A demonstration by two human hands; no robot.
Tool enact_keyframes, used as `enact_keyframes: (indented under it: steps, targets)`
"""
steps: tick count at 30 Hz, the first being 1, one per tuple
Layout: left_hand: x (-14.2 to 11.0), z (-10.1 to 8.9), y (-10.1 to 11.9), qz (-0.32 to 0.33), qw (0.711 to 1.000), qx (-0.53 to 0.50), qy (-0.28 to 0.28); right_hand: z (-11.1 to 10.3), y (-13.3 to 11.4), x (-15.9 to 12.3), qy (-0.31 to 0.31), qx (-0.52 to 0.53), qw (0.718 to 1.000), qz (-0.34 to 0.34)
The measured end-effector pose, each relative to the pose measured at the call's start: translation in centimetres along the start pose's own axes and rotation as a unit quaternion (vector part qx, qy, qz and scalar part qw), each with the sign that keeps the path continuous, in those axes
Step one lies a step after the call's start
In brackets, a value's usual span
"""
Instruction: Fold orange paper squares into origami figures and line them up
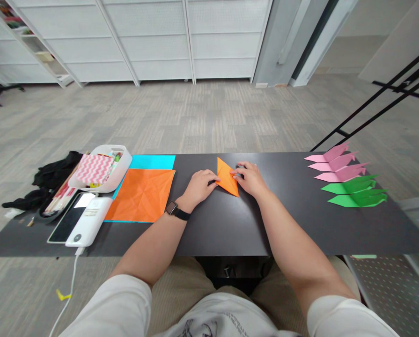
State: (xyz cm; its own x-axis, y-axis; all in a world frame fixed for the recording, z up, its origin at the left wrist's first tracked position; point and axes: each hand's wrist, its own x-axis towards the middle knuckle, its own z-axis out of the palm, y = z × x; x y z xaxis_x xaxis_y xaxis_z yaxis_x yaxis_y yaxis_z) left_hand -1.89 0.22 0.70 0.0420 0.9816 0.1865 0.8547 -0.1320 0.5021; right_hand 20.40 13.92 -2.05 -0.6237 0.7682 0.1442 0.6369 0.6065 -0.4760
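Note:
A small piece of folded orange origami paper (226,177) lies on the dark table in front of me, its pointed corners facing away and toward me. My left hand (201,186), with a watch on the wrist, pinches its left edge between thumb and fingers. At the right edge, the thumb and forefinger of my right hand (248,178) close on the paper. The fingertips hide small parts of both edges. Left of my left hand rests a flat orange sheet (142,196) over blue paper (153,162).
Pink folded paper birds (339,175) and green ones (356,200) stand in a row at the table's right. On the left are a white basket (123,171), a phone (67,224), a white power bank (90,222) with a cable, and black cloth (55,173).

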Motion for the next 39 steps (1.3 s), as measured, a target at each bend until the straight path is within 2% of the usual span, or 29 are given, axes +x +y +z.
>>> enact_keyframes:
  steps: [9,18,23,39]
  targets:
    - [0.0,-0.2,-0.2,-0.004,0.999,-0.027,0.016,-0.4,-0.7,-0.4,-0.029,0.001,0.998,-0.055]
    - [-0.1,0.4,-0.6,-0.048,0.998,-0.008,0.038,0.6,-0.7,-0.5,-0.022,0.027,0.994,-0.102]
    - [0.0,0.5,-0.8,-0.051,0.998,0.005,0.031,0.8,-1.0,-0.6,-0.016,0.034,0.993,-0.109]
    - [0.3,1.1,-1.1,-0.081,0.994,0.032,0.06,1.6,-1.5,-0.8,-0.018,0.053,0.989,-0.136]
